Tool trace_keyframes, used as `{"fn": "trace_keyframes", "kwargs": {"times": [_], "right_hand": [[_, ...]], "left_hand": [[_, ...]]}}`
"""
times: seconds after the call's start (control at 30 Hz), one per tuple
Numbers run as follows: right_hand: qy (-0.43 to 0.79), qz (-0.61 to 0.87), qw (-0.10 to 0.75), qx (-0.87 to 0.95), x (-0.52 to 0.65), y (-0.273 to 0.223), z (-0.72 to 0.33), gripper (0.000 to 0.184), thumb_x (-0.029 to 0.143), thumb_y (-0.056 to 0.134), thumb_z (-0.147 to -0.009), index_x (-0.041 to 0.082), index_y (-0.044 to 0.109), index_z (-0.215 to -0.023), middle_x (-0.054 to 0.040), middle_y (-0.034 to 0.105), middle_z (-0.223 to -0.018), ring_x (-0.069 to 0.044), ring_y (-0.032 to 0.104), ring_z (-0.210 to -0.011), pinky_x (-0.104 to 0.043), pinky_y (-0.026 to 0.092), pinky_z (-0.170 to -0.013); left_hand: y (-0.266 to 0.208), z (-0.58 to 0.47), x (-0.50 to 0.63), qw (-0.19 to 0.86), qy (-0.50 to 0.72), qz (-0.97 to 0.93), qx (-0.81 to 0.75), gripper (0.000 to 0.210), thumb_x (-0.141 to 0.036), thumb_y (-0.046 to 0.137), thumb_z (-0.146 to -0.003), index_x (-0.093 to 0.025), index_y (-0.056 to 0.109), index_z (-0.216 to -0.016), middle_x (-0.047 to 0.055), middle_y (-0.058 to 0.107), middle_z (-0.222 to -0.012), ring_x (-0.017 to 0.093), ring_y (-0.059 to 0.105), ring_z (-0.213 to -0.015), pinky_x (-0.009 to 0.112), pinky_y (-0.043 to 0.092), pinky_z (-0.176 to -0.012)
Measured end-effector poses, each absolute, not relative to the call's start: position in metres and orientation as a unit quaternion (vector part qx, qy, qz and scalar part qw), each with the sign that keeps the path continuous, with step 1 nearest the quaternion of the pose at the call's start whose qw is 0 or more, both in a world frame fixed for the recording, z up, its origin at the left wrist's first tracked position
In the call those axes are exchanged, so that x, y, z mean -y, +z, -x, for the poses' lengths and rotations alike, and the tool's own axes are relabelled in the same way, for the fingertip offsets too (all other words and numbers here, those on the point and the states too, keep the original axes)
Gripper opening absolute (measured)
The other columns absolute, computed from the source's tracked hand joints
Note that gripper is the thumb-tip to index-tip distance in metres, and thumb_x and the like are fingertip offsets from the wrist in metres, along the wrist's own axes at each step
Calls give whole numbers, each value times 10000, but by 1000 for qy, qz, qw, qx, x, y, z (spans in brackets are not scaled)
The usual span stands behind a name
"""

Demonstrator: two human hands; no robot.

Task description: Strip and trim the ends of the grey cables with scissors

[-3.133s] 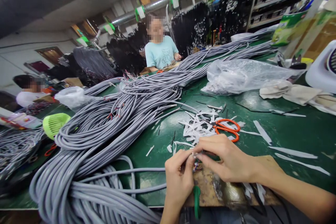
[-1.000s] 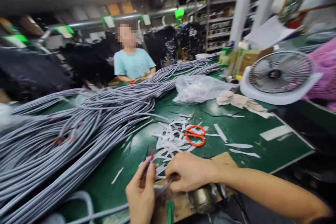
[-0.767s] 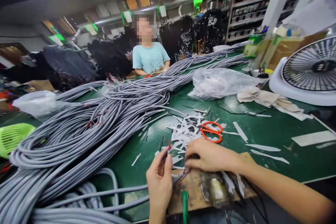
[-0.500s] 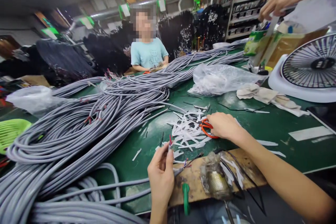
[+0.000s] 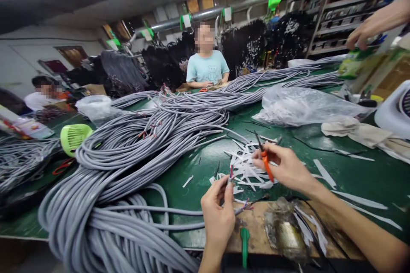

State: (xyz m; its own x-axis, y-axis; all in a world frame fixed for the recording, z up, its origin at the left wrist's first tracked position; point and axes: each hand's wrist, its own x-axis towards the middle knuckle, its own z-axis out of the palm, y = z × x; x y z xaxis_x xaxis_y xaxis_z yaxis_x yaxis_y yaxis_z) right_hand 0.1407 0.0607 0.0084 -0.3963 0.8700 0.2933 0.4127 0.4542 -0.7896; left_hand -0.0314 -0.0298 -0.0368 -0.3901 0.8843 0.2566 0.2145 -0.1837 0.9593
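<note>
Between the thumb and fingers of my left hand (image 5: 219, 213) is the end of a grey cable (image 5: 179, 211), its thin red and blue wires (image 5: 231, 171) poking upward. My right hand (image 5: 285, 166) is closed on a pair of orange-handled scissors (image 5: 266, 165), with the dark blades pointing up and left. Behind and beneath that hand lies a heap of white strips (image 5: 246, 162). Another cable end with bare coloured wires (image 5: 246, 205) rests at the wooden board (image 5: 256, 222), just right of my left hand.
Coiled grey cables (image 5: 128, 162) cover the left and middle of the green table (image 5: 182, 192). A plastic bag (image 5: 297, 104), a cloth (image 5: 352, 132) and a white fan (image 5: 392, 108) are on the right. A co-worker (image 5: 207, 66) sits opposite; another person's hand (image 5: 368, 30) reaches in at upper right.
My right hand has lifted the scissors off the strip heap, with the blades now turned upward. My left hand still holds the cable end. The view has swung left.
</note>
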Motion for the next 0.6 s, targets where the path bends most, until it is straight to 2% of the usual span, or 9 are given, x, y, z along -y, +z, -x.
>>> {"fn": "trace_keyframes", "kwargs": {"times": [0.1,0.17,0.23,0.3,0.43,0.53,0.6], "right_hand": [[376,364,351,776,-43,8,-125,197,240,622,-708,158,537,-866,-23,609,-793,-133,564,-685,-225,445,-630],[332,357,333,807,-35,8,-121,177,207,627,-688,170,513,-818,22,551,-657,-107,492,-570,-199,396,-539],[298,344,322,830,-32,8,-120,150,121,546,-689,180,466,-801,43,500,-612,-90,431,-509,-180,343,-485],[264,330,310,851,-32,6,-121,146,106,492,-685,187,430,-788,50,454,-589,-89,391,-477,-181,314,-459],[162,264,312,898,-29,-2,-119,205,98,420,-631,187,411,-815,16,468,-617,-123,414,-500,-212,331,-476],[106,240,317,911,-25,-6,-115,226,104,395,-589,188,414,-798,-4,500,-620,-143,429,-508,-232,333,-479],[90,230,323,914,-22,-7,-113,223,107,389,-580,187,419,-787,-11,519,-624,-148,435,-508,-239,334,-479]], "left_hand": [[-38,31,32,278,559,-520,-583,257,-292,594,-772,-134,695,-947,114,711,-917,230,676,-809,299,541,-738],[-40,32,32,251,538,-542,-594,245,-296,632,-730,-161,714,-918,96,721,-898,239,681,-793,306,544,-733],[-45,34,29,212,534,-557,-600,228,-308,658,-694,-172,730,-862,86,731,-851,240,689,-741,295,554,-691],[-51,38,25,179,533,-570,-599,217,-325,669,-673,-173,738,-810,80,736,-804,235,693,-688,273,558,-634],[-63,46,19,138,515,-579,-617,163,-314,681,-606,-164,730,-647,77,722,-631,232,672,-526,249,529,-472],[-65,46,20,138,495,-580,-632,70,-232,659,-555,-175,692,-532,53,689,-529,244,663,-523,263,524,-496],[-62,41,22,160,508,-569,-626,60,-207,634,-543,-178,686,-538,43,695,-563,246,667,-568,267,528,-534]]}}
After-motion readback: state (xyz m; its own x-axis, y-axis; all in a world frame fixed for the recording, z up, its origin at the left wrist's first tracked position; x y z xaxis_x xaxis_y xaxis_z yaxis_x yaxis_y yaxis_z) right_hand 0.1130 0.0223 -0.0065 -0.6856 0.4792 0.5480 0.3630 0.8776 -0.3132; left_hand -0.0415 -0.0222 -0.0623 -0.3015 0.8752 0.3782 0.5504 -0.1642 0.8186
